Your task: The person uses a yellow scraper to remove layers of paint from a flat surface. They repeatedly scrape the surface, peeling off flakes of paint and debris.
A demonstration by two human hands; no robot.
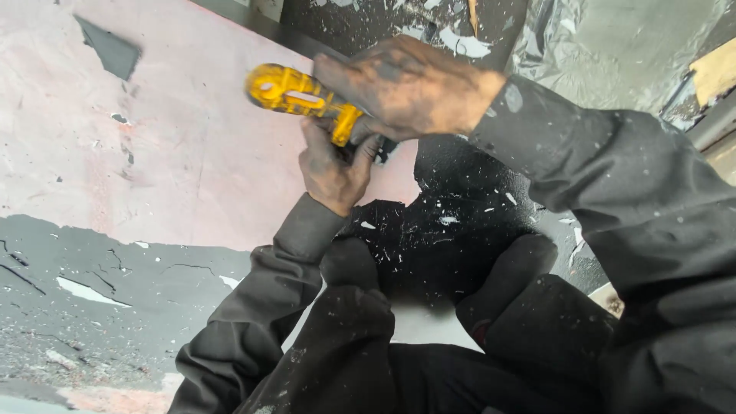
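Yellow-handled scraper (303,98) lies over the pink panel (153,153), near its peeled edge. Right hand (410,84) wraps its fingers around the handle; left hand (333,172), just below, pinches the blade end.

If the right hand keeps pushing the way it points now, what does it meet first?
Likely the pink panel surface: the right hand points left along the yellow scraper it holds, with the left hand just below. Depth is unclear.

A single head-worn camera looks steeply down from close above, past the person's own sleeves and knees, onto a pink-and-grey painted surface (153,169) filling the view's left side.
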